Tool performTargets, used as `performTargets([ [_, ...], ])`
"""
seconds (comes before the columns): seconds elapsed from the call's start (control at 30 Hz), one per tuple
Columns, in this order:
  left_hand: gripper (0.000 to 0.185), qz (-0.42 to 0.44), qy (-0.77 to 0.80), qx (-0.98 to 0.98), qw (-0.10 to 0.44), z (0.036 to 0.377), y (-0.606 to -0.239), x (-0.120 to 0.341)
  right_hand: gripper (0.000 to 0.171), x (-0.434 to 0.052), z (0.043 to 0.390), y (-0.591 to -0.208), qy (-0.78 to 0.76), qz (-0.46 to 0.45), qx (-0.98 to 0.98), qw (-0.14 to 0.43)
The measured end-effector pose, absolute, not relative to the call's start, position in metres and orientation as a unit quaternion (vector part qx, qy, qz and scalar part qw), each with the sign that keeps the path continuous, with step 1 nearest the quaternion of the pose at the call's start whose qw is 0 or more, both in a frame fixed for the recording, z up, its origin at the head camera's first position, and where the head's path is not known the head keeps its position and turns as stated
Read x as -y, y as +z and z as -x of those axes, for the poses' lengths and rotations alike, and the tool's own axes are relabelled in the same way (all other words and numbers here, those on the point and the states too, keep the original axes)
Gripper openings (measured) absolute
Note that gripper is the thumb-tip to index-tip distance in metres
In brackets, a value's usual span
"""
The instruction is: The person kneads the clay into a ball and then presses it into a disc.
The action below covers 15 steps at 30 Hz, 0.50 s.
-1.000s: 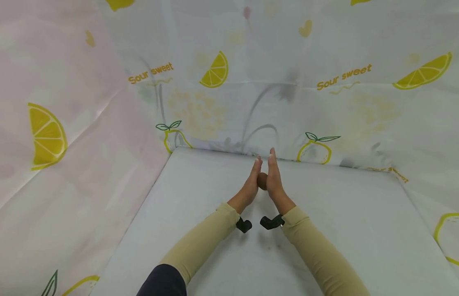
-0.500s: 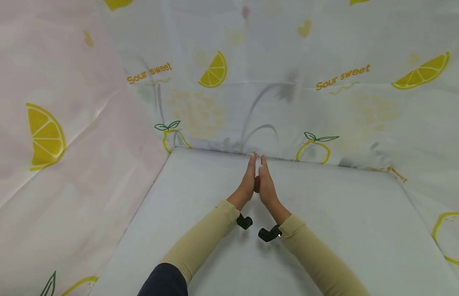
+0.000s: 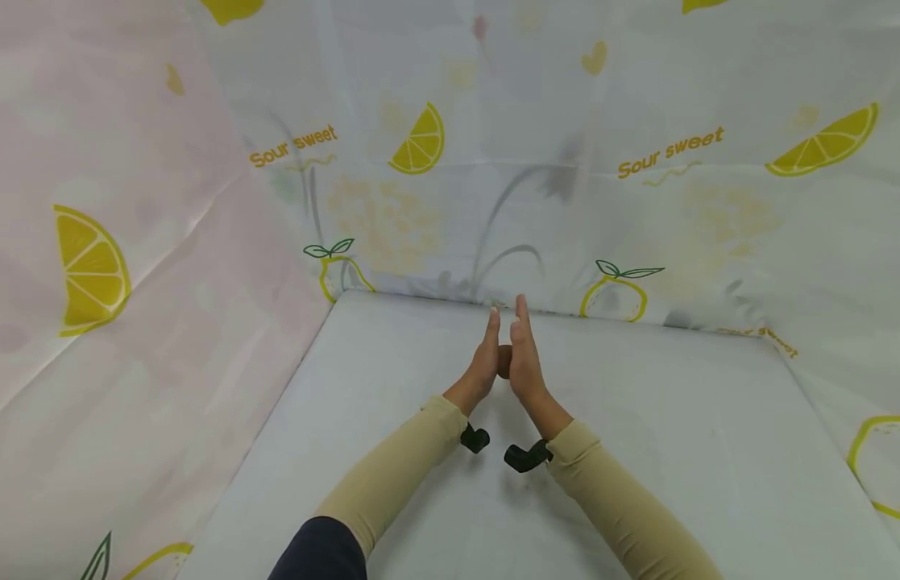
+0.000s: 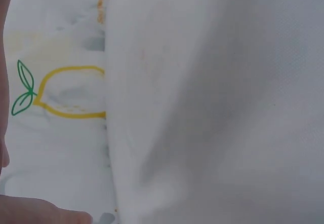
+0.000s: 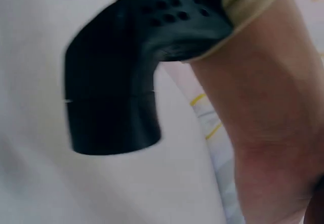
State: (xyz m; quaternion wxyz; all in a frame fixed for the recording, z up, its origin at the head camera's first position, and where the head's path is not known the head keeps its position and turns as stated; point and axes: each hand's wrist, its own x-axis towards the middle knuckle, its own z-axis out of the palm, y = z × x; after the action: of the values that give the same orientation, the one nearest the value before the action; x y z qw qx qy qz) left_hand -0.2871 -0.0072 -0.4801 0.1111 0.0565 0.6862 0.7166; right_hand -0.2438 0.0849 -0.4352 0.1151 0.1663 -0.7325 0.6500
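Note:
A small brown ball point(image 3: 504, 362), smooth and doughy-looking, sits between the two palms in the head view. My left hand point(image 3: 482, 364) presses it from the left with straight fingers pointing forward. From the other side my right hand point(image 3: 525, 362) lies flat against it, fingers straight and reaching slightly farther forward. Both hands are raised over the white table, and the palms hide much of the ball. Part of the left hand point(image 4: 40, 211) shows at the lower left of the left wrist view. The right wrist view catches the left wrist point(image 5: 263, 102) close up.
The white tabletop point(image 3: 674, 435) spreads beneath both arms. Behind and beside it hangs a pale cloth point(image 3: 508, 105) printed with lemons. A black camera mount point(image 3: 528, 457) juts from the right wrist, another mount point(image 3: 475, 439) from the left.
The right hand first slid back toward the body and a little left, then its fingertips moved forward again while the left hand drew back slightly. The ball stayed between the palms.

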Motion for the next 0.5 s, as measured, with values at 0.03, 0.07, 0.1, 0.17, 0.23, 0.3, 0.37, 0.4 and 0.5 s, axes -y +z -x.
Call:
performTargets([
  [0.03, 0.096, -0.06, 0.715, -0.687, 0.112, 0.286, -0.481, 0.007, 0.058, -0.086, 0.246, -0.435, 0.651, -0.162, 0.732, 0.115],
  [0.07, 0.096, -0.067, 0.715, -0.687, 0.115, 0.285, -0.482, 0.006, 0.058, -0.087, 0.247, -0.435, 0.652, -0.157, 0.733, 0.113],
  [0.1, 0.098, -0.077, 0.712, -0.688, 0.115, 0.284, -0.482, 0.006, 0.058, -0.087, 0.249, -0.436, 0.654, -0.153, 0.733, 0.112],
  [0.17, 0.097, -0.099, 0.711, -0.687, 0.115, 0.283, -0.483, 0.005, 0.058, -0.091, 0.258, -0.445, 0.659, -0.144, 0.731, 0.108],
  [0.23, 0.093, -0.113, 0.71, -0.686, 0.108, 0.281, -0.483, 0.004, 0.059, -0.094, 0.267, -0.455, 0.664, -0.135, 0.727, 0.106],
  [0.3, 0.088, -0.128, 0.707, -0.688, 0.105, 0.28, -0.482, 0.004, 0.06, -0.097, 0.276, -0.464, 0.668, -0.125, 0.726, 0.107],
  [0.37, 0.084, -0.14, 0.708, -0.685, 0.102, 0.28, -0.481, 0.004, 0.061, -0.1, 0.283, -0.472, 0.671, -0.112, 0.724, 0.11],
  [0.4, 0.084, -0.146, 0.708, -0.684, 0.1, 0.28, -0.481, 0.003, 0.062, -0.101, 0.285, -0.474, 0.673, -0.105, 0.723, 0.112],
  [0.5, 0.085, -0.164, 0.713, -0.675, 0.095, 0.28, -0.479, 0.004, 0.064, -0.104, 0.291, -0.478, 0.675, -0.083, 0.725, 0.11],
])
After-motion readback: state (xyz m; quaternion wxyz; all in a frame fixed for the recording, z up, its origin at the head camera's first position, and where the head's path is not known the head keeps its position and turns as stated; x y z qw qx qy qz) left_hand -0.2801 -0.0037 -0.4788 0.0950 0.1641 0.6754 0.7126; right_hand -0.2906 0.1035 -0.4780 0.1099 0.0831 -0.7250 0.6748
